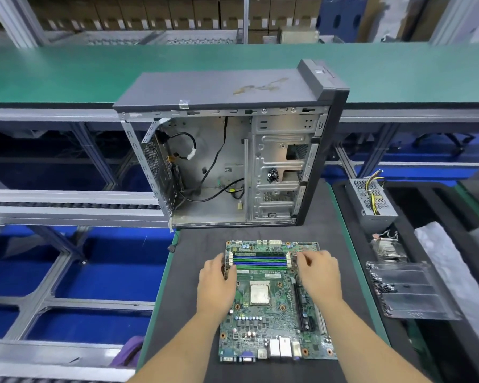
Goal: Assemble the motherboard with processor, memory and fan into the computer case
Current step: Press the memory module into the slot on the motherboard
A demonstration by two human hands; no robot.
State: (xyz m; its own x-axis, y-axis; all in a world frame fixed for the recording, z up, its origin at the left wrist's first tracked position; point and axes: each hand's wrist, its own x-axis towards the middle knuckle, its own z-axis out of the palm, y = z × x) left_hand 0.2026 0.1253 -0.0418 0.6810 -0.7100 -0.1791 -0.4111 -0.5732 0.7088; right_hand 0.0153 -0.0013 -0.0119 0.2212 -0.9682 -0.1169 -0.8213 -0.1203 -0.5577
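Observation:
A green motherboard (pixel 271 322) lies flat on the dark mat, its port side toward me. A silver processor (pixel 259 293) sits in the socket at its middle. Blue and green memory slots (pixel 260 260) run across its far end. My left hand (pixel 215 286) rests on the board at the left end of the slots, fingers bent down at the clips. My right hand (pixel 317 275) touches the right end of the slots in the same way. The open grey computer case (pixel 233 161) stands upright beyond the board, loose black cables inside.
A power supply (pixel 372 200) with yellow wires sits at the right. A finned heatsink (pixel 387 247) and a clear plastic tray (pixel 407 291) lie nearer on the right. A green conveyor belt (pixel 67 73) runs behind the case. The mat's left edge (pixel 161 286) drops to blue bins.

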